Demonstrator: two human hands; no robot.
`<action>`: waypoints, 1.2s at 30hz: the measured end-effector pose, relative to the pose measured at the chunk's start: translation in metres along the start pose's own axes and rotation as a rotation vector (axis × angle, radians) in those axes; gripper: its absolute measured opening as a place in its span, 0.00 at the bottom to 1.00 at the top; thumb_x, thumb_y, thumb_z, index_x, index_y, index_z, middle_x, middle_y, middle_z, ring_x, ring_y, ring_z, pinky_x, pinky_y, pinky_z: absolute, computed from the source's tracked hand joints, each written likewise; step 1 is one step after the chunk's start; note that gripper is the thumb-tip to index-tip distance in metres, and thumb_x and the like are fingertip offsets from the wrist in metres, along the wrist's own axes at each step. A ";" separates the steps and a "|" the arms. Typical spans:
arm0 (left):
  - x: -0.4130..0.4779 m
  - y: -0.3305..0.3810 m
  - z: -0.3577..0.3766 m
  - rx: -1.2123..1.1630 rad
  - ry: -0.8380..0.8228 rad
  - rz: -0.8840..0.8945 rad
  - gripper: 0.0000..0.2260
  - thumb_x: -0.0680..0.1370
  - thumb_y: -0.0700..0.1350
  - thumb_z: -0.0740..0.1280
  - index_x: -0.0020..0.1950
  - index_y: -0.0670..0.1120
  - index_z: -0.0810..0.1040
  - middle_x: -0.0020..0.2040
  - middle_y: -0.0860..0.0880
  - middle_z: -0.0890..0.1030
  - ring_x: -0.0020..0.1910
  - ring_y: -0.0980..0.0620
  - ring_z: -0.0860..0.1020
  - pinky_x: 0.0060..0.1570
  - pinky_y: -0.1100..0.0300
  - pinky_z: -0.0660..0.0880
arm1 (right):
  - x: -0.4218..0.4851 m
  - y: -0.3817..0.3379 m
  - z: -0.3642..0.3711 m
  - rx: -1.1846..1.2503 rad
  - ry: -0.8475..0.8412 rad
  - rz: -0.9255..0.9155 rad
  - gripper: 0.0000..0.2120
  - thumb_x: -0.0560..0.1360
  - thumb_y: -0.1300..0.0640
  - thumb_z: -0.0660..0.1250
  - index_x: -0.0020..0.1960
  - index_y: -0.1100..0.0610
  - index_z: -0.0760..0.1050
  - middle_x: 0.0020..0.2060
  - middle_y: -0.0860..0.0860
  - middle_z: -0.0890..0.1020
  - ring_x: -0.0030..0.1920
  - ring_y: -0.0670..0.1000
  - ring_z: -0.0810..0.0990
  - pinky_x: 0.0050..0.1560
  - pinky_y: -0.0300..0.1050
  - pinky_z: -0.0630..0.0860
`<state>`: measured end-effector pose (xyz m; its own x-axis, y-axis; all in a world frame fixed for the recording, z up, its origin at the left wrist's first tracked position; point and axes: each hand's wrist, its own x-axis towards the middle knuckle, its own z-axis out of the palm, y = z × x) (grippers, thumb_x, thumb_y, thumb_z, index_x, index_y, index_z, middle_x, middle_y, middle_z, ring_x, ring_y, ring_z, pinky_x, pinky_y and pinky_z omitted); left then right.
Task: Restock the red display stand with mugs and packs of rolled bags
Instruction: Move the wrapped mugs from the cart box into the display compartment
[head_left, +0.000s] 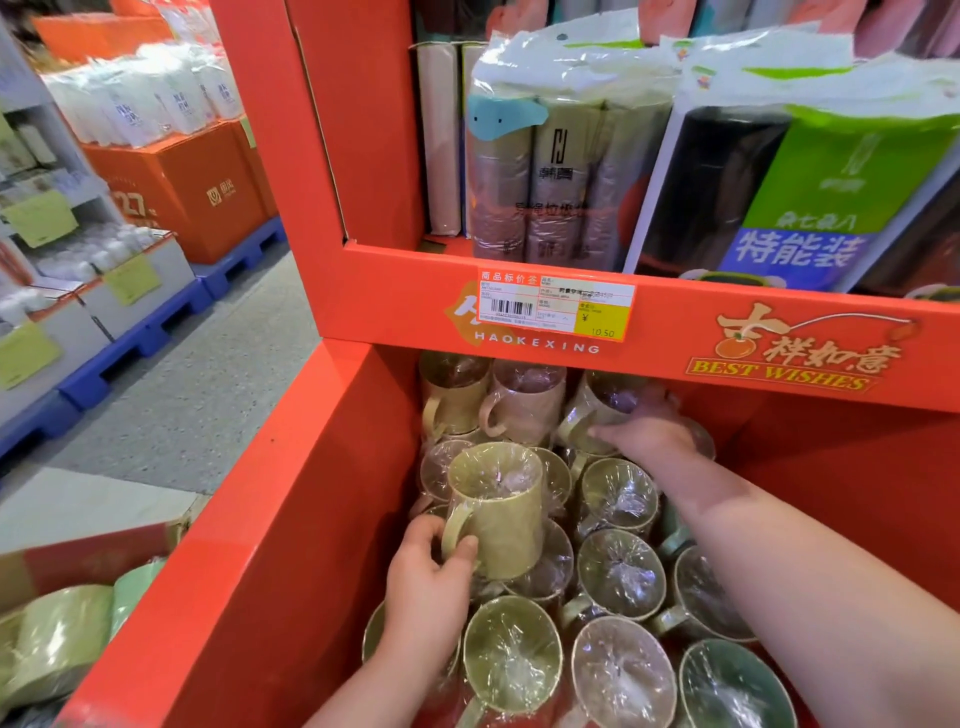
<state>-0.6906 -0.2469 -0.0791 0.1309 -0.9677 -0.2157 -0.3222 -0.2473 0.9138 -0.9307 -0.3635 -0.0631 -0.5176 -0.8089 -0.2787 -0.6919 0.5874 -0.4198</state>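
Red display stand nearly full: mugs below, bag packs above. My left hand grips olive mug; right hand on back mug, grip unclear.

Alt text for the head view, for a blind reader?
The left hand holds a wrapped olive mug by its handle over the red stand's bin of mugs; the right hand grips a back-row mug. Packs of rolled bags sit above.

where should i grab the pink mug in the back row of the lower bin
Probably take the pink mug by its handle, which sticks out on its left toward the front. Come in low from the front, since the red shelf edge overhangs it and blocks a reach from above.
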 end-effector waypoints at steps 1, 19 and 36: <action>0.000 0.000 0.000 0.000 0.000 -0.001 0.05 0.76 0.39 0.67 0.42 0.47 0.74 0.35 0.47 0.77 0.30 0.53 0.71 0.27 0.68 0.65 | -0.003 0.001 -0.001 -0.012 -0.004 -0.007 0.41 0.67 0.43 0.75 0.71 0.57 0.59 0.68 0.58 0.64 0.68 0.60 0.69 0.63 0.50 0.70; -0.001 0.007 0.005 -0.022 -0.006 -0.003 0.06 0.76 0.39 0.68 0.42 0.49 0.74 0.39 0.45 0.80 0.40 0.46 0.79 0.42 0.51 0.75 | -0.021 -0.018 -0.013 -0.099 0.055 -0.061 0.21 0.73 0.48 0.67 0.64 0.54 0.74 0.63 0.55 0.76 0.62 0.56 0.76 0.57 0.46 0.74; -0.002 0.011 0.007 -0.017 -0.042 0.033 0.04 0.76 0.39 0.67 0.43 0.47 0.74 0.40 0.45 0.80 0.38 0.49 0.80 0.35 0.61 0.78 | -0.071 0.011 -0.024 0.012 0.194 -0.441 0.22 0.75 0.45 0.66 0.66 0.55 0.71 0.61 0.54 0.76 0.62 0.56 0.74 0.59 0.47 0.71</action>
<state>-0.7005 -0.2479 -0.0713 0.0813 -0.9765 -0.1994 -0.3099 -0.2149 0.9262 -0.9135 -0.2993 -0.0275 -0.2613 -0.9607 0.0940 -0.8611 0.1880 -0.4723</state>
